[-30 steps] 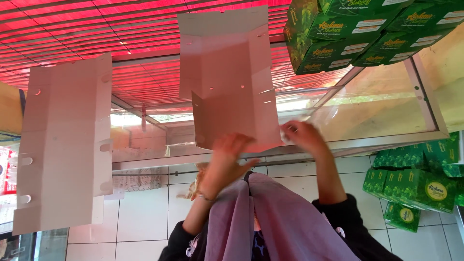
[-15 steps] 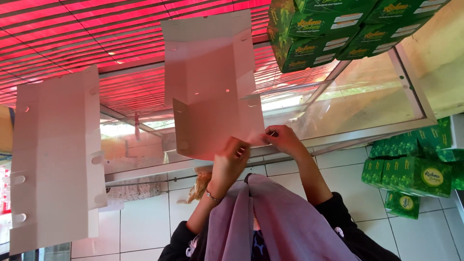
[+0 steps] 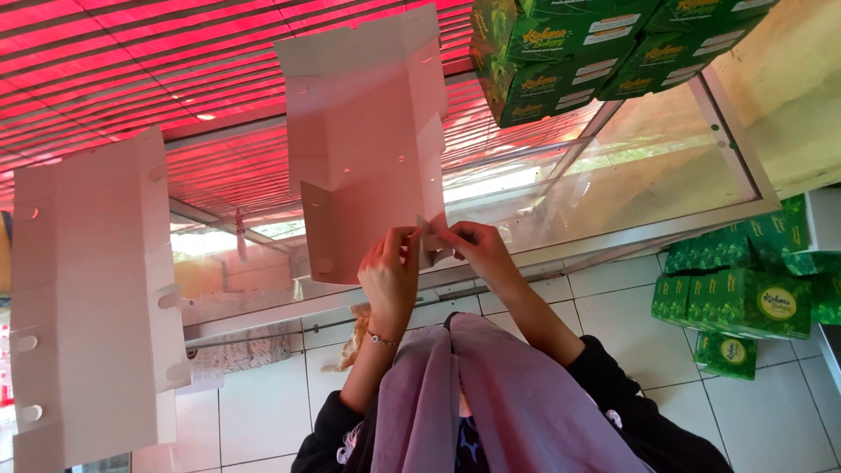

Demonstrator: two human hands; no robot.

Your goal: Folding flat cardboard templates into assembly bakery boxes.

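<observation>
Small shop: stacked green cartons (image 3: 745, 293), glass display counter (image 3: 631, 166), flat white box blanks (image 3: 88, 298), tiled floor (image 3: 263, 403).

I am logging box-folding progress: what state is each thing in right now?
Pale pink cardboard box blank: partly folded, corner flap pinched.
Second pale pink cardboard blank: unfolded, untouched.
Green printed cartons: closed, stacked.
Left hand: gripping the flap.
Right hand: gripping the flap.

Glass counter (image 3: 666, 175) carries flat white cartons (image 3: 368, 149), seemingly.
</observation>
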